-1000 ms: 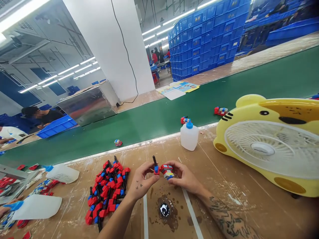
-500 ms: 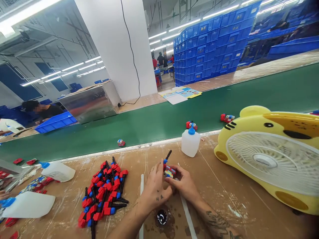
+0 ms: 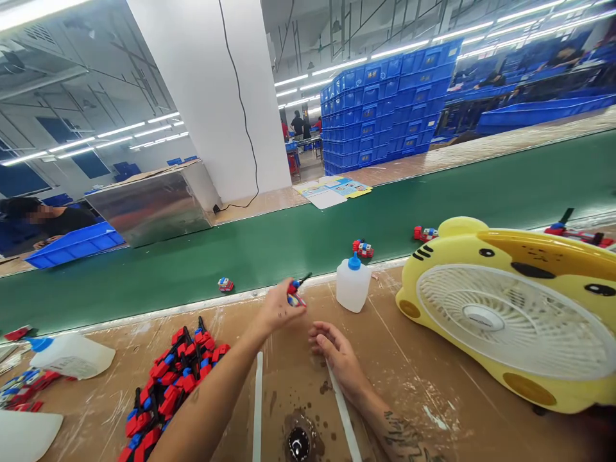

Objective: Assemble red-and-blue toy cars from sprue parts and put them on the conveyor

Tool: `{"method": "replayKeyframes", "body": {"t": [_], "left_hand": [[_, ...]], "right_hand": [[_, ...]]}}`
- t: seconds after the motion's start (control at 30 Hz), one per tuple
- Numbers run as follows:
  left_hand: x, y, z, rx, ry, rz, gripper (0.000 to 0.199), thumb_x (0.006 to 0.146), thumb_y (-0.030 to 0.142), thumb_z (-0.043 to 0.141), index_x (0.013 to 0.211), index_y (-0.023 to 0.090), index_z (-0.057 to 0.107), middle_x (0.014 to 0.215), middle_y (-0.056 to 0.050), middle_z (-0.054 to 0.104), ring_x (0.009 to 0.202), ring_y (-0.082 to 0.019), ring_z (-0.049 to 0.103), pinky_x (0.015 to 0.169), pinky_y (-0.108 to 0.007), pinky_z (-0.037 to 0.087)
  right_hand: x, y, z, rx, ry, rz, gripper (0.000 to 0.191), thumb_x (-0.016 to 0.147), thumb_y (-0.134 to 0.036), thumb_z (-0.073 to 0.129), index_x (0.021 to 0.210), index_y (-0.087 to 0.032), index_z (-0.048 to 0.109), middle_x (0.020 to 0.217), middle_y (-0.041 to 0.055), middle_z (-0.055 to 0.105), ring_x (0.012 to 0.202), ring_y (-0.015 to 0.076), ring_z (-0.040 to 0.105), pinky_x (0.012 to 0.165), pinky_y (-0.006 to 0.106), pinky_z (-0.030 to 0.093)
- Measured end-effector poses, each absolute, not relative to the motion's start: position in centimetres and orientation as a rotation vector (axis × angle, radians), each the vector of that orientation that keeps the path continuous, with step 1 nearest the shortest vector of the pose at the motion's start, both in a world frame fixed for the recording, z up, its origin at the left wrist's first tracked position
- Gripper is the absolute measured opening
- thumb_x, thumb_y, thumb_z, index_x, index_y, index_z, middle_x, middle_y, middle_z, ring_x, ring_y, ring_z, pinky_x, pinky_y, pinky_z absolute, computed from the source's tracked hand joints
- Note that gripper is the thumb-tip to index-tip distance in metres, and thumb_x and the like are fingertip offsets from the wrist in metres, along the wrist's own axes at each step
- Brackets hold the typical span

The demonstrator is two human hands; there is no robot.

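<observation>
My left hand (image 3: 280, 309) grips a small toy truck (image 3: 294, 296) in red, blue and white, with a thin black rod sticking out to the upper right. It is raised over the table's far edge, beside the green conveyor belt (image 3: 260, 256). Lower and to the right, my right hand (image 3: 335, 351) is empty, its fingers loosely curled and apart from the thumb. A heap of red and blue toy parts with black rods (image 3: 178, 378) lies left of my left forearm, which covers some of it. Below my hands is a small dark round dish of liquid (image 3: 298, 443) on the wet tabletop.
A white bottle with a blue cap (image 3: 353, 285) stands near the belt. On the right is a yellow animal-shaped fan (image 3: 486, 321). Several toy trucks (image 3: 225, 284) sit on the belt; another bottle (image 3: 74, 356) lies at left. Blue crates (image 3: 380, 109) are stacked beyond.
My hands have come apart. The left carried the toy truck up and left toward the belt, while the right let go of it and stayed lower. The camera view has shifted slightly.
</observation>
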State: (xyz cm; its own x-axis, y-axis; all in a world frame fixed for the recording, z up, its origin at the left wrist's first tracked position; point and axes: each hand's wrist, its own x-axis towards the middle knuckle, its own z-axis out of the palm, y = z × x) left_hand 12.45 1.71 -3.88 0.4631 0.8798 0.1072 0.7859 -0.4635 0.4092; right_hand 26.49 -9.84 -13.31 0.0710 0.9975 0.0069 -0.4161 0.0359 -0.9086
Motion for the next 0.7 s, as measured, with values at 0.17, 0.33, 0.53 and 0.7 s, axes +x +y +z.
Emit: {"method": "replayKeyframes", "body": {"t": [0.17,0.33,0.53,0.7], "left_hand": [[13.7,11.0,-4.3,2.3,1.626,0.32,0.042,0.079,0.034,0.072,0.114,0.018,0.057,0.097,-0.003,0.068,0.087,-0.018,0.064,0.078,-0.028,0.049],[16.3,16.1,-5.2,2.189,1.739,0.134,0.032,0.094,0.036,0.061,0.118,0.015,0.06,0.114,-0.008,0.063,0.098,-0.021,0.064,0.083,-0.041,0.055],[17.3,15.6,-5.8,2.17,1.725,0.11,0.053,0.09,0.039,0.065,0.135,0.016,0.048,0.13,-0.013,0.057,0.11,-0.026,0.061,0.092,-0.045,0.051],[11.4,13.5,-4.8,2.273,1.592,0.141,0.09,0.073,0.043,0.077,0.148,0.016,0.035,0.143,-0.019,0.047,0.121,-0.031,0.056,0.099,-0.035,0.045]], "right_hand": [[26.5,-9.7,-13.4,-0.913,-0.876,1.31,0.043,0.08,-0.056,0.071,0.106,-0.023,0.066,0.094,0.0068,0.066,0.083,0.0229,0.063,0.074,0.035,0.051],[26.7,-9.9,-13.3,-0.94,-0.96,1.302,0.043,0.08,-0.058,0.069,0.105,-0.023,0.066,0.085,0.0056,0.065,0.075,0.0223,0.061,0.07,0.035,0.051],[26.9,-10.3,-13.7,-1.061,-1.052,1.259,0.042,0.079,-0.062,0.068,0.098,-0.025,0.07,0.084,0.0069,0.067,0.078,0.0268,0.063,0.071,0.038,0.054],[26.6,-10.5,-14.0,-1.178,-1.01,1.189,0.043,0.073,-0.064,0.071,0.091,-0.025,0.073,0.075,0.0058,0.069,0.069,0.0263,0.063,0.063,0.037,0.054]]}}
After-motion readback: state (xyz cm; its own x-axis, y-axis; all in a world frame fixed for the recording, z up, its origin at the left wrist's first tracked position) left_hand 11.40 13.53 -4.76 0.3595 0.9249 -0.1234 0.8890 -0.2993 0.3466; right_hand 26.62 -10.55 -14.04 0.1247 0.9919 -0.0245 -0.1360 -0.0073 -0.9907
